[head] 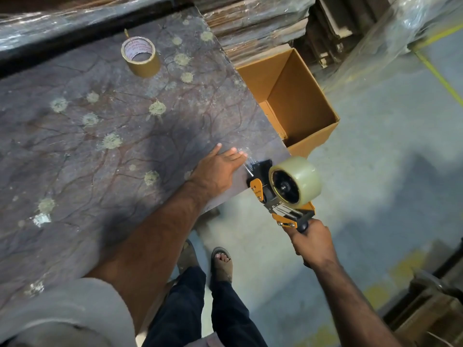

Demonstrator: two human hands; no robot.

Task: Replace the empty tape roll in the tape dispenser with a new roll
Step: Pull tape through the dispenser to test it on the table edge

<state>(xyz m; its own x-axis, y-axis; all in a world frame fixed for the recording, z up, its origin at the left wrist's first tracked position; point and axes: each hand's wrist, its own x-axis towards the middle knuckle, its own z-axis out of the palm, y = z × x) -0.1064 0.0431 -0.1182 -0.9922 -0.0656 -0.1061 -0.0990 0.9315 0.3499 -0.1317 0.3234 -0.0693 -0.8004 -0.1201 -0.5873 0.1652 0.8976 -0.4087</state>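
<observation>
An orange and black tape dispenser (278, 196) carries a full clear tape roll (299, 180) on its black hub. My right hand (312, 242) grips its black handle just off the table's near right corner. A strip of clear tape (246, 160) runs from the dispenser's front onto the table. My left hand (220, 166) lies flat with straight fingers on that strip at the table edge. A brown tape roll (140, 57) with a white printed core stands on the table at the far side, well away from both hands.
The dark patterned table (100, 136) fills the left. An open cardboard box (298, 101) stands on the floor beside its right edge. Wrapped stacks of flattened cardboard (258, 23) lie behind. My legs and sandalled feet (221, 264) stand on the grey floor.
</observation>
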